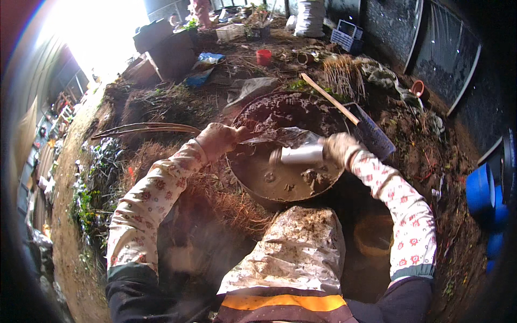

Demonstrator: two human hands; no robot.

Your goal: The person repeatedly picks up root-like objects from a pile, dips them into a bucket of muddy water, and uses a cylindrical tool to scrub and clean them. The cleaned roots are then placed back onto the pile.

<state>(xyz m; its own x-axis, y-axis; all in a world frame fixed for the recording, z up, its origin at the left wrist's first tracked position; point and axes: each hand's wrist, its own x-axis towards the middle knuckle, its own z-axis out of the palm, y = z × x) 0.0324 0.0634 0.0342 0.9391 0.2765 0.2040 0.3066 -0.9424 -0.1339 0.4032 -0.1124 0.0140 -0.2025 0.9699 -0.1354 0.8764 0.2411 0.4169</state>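
Over a round tub [250, 192] of muddy water and wet mud, my two hands are raised on opposite sides. My left hand [219, 141] pinches one end of a crumpled clear plastic bag [293, 137], which stretches across toward the right. A white cylinder with a brownish end [302, 155], perhaps a bottle, lies level just above the brown water. Its right end meets my right hand [340, 148], which is closed and smeared by motion. Thick mud [291, 110] is heaped in the tub's far half. Clods sit in the water on the near side.
Right of the tub, a wooden-handled shovel [328, 99] leans with its muddy blade [377, 134] down. Bundled thin stems [145, 128] lie at the left. Reddish roots [231, 204] touch the tub's near left. Farther off are a red bucket [264, 57], cardboard boxes [169, 54] and blue barrels [479, 188].
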